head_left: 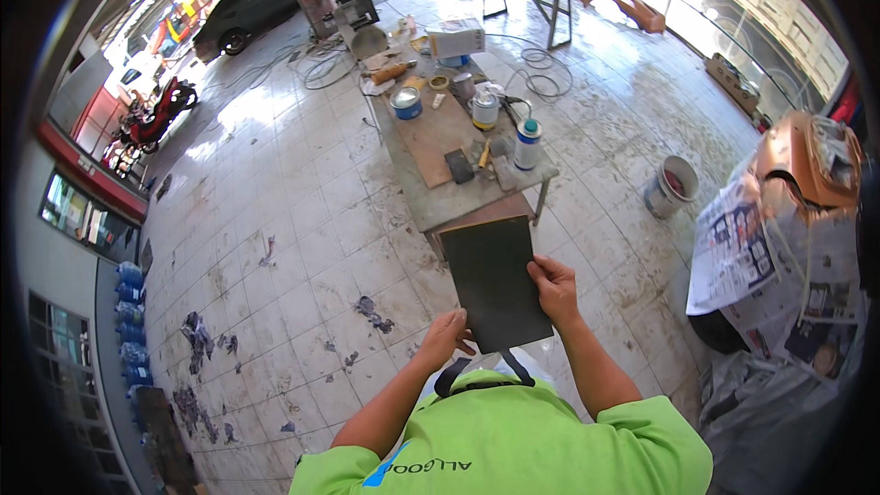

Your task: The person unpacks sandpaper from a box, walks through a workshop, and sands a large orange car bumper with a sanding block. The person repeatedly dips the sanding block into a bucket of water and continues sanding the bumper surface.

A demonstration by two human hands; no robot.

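A dark, nearly black rectangular sheet of sandpaper [498,284] is held flat in front of my body, just off the near end of the work table [431,206]. My right hand [555,286] pinches its right edge, thumb on top. At the lower left edge, my left hand [446,337] has its fingers closed on the sheet, partly hidden. On the table beyond are a black block [458,166], a yellow-handled scraper [484,154], a white bottle with a green cap [527,147], a grey can [484,111] and a blue-labelled tin [405,104].
Right of the table stands a bucket [672,187]. An orange car part [799,160] rests farther right beside newspaper sheets [731,243]. Dark scraps [374,313] litter the tiled floor. Blue water bottles [132,321] line the left wall; a hose [541,73] coils behind the table.
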